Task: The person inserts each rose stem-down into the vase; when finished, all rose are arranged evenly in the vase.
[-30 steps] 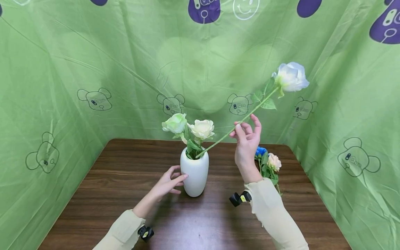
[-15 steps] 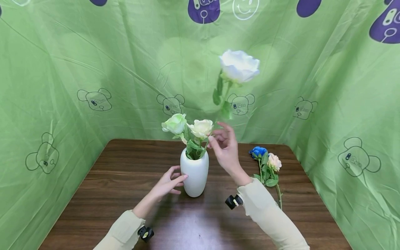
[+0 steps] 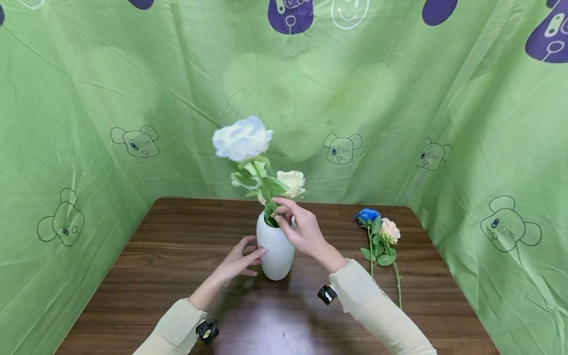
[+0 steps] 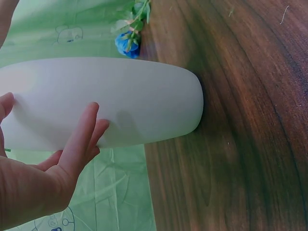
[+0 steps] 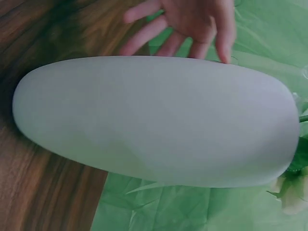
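We see white flower (image 3: 242, 139) swung from upper right to upper centre, over vase (image 3: 276, 259); right hand (image 3: 305, 230) pinches it, left hand (image 3: 237, 260) touches vase, loosely spread; placing seems underway.

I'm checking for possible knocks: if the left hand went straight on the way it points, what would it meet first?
The white vase, probably: the left hand points at its side and appears to touch it, though depth is unclear.
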The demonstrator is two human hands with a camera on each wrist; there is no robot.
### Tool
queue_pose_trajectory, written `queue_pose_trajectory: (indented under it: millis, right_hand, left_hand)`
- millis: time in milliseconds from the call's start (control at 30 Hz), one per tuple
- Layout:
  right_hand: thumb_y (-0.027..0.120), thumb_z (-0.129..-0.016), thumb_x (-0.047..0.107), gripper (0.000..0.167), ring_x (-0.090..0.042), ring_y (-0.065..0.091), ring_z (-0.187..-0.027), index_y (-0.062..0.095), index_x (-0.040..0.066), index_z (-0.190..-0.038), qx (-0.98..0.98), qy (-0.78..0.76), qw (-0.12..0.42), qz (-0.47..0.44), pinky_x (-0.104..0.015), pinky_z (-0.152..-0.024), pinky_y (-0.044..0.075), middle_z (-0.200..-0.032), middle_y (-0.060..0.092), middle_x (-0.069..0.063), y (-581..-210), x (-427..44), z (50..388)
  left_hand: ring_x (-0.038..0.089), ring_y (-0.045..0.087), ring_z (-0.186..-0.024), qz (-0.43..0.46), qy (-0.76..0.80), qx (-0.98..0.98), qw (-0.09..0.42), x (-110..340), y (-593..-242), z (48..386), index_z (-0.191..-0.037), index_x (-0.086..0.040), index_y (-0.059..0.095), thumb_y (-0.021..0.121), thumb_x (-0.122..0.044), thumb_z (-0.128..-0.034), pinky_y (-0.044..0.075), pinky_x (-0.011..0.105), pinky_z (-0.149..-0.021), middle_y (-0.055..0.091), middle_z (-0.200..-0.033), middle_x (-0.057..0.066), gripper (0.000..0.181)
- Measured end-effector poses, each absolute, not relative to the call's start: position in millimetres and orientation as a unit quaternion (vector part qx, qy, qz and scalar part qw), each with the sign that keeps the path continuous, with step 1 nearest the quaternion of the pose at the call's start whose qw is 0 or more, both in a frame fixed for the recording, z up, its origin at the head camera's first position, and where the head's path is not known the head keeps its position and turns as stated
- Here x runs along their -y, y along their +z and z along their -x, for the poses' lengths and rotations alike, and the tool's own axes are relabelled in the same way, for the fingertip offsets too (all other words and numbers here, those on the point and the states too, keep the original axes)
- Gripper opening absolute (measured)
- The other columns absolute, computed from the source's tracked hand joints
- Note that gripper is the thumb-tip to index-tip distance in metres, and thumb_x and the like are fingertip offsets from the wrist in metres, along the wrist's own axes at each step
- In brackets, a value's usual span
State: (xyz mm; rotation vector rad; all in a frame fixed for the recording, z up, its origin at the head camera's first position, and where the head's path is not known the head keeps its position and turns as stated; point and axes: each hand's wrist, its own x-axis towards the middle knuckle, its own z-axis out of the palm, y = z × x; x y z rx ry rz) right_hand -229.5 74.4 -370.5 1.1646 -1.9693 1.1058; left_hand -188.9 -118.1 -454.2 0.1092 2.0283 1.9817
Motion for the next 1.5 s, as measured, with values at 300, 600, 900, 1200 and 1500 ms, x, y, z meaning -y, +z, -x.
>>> queue_pose_trajectory:
  millis: [300,600,900,1200,1500]
  right_hand:
    - [0.058,-0.077,0.006,0.024,-0.011,0.047,-0.073,0.062,0.013,-0.100,0.795,0.338,0.320,-0.389,-0.023,-0.056,0.038,-0.077,0.060,0.003,-381,-77,226]
    - [0.063,-0.073,0.011,0.010,-0.015,0.046,-0.076,0.063,0.010,-0.083,0.791,0.345,0.334,-0.380,-0.029,-0.061,0.035,-0.075,0.058,0.003,-383,-78,226]
    - [0.069,-0.071,0.005,0.023,-0.016,0.045,-0.079,0.065,0.007,-0.093,0.755,0.423,0.317,-0.389,-0.031,-0.064,0.034,-0.082,0.060,0.001,-375,-73,224]
    - [0.069,-0.074,0.008,0.017,-0.014,0.044,-0.078,0.067,0.011,-0.091,0.763,0.421,0.322,-0.370,-0.031,-0.065,0.032,-0.074,0.060,0.006,-375,-62,227]
    - [0.068,-0.074,0.008,0.005,-0.015,0.045,-0.076,0.065,0.009,-0.077,0.780,0.386,0.352,-0.346,-0.031,-0.063,0.033,-0.077,0.063,0.003,-371,-55,227]
  left_hand:
    - [0.042,0.050,-0.099,-0.041,0.693,-0.703,0.152,117,-453,188,-0.131,-0.004,0.030,0.060,-0.028,-0.0849,0.051,0.043,-0.063,0.037,-0.125,0.029,0.060]
    - [0.045,0.049,-0.099,-0.049,0.695,-0.700,0.157,117,-439,182,-0.133,-0.006,0.028,0.060,-0.024,-0.0853,0.051,0.044,-0.064,0.037,-0.124,0.031,0.060]
    - [0.045,0.049,-0.099,-0.038,0.693,-0.702,0.159,116,-439,182,-0.131,-0.004,0.030,0.061,-0.025,-0.0847,0.051,0.044,-0.062,0.038,-0.123,0.030,0.059]
    - [0.043,0.051,-0.097,-0.050,0.694,-0.702,0.149,118,-453,188,-0.129,-0.006,0.032,0.061,-0.026,-0.0845,0.051,0.046,-0.063,0.041,-0.122,0.027,0.056]
    - [0.046,0.049,-0.099,-0.052,0.694,-0.701,0.159,118,-438,181,-0.129,-0.002,0.030,0.061,-0.023,-0.0851,0.049,0.051,-0.066,0.040,-0.121,0.030,0.057]
